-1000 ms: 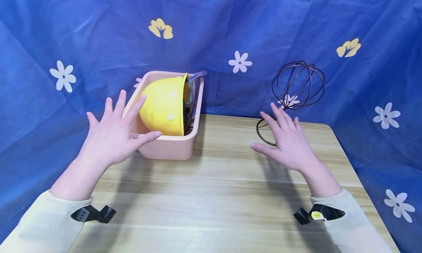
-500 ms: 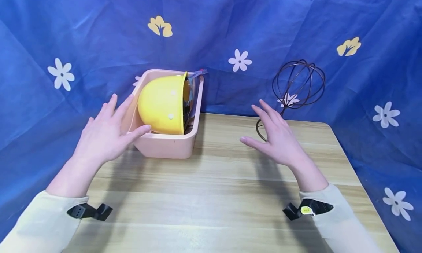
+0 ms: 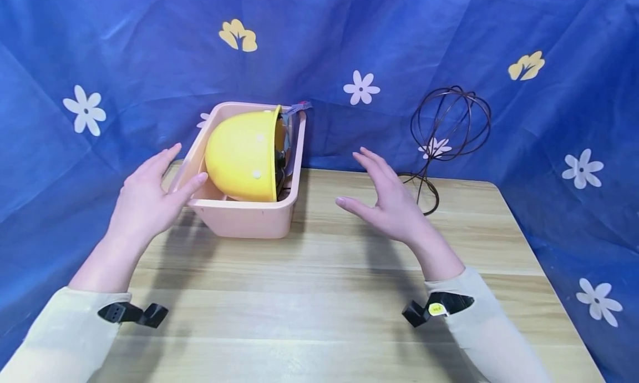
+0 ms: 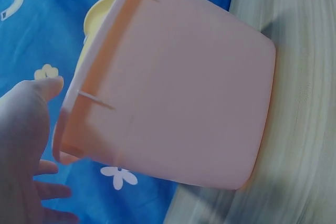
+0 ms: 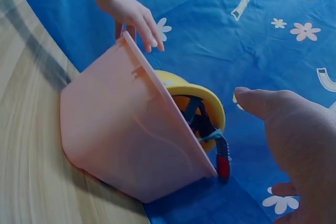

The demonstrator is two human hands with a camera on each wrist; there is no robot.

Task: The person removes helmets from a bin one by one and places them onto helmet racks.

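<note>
A yellow hard hat (image 3: 239,158) lies on its side in a pale pink plastic bin (image 3: 244,222), at the left back of the table. Its open side faces right, and dark inner straps (image 5: 197,114) show in the right wrist view. My left hand (image 3: 145,200) is at the bin's near left corner, thumb and fingers spread near the rim; contact with it is unclear. Holding nothing, my right hand (image 3: 391,205) hovers over the table between the bin and a dark wire stand with a round cage top (image 3: 431,156). Its fingers are extended, thumb pointing left.
A blue cloth (image 3: 319,50) with flower prints hangs behind and beside the wooden table (image 3: 299,294). One strap with a red end (image 5: 224,163) sticks out over the bin's right rim. The wire stand is near the table's back right edge.
My right hand has moved left, away from the wire stand, uncovering its base. My left hand has drawn back slightly left from over the hat to the bin's corner. Bin and hat have not visibly moved.
</note>
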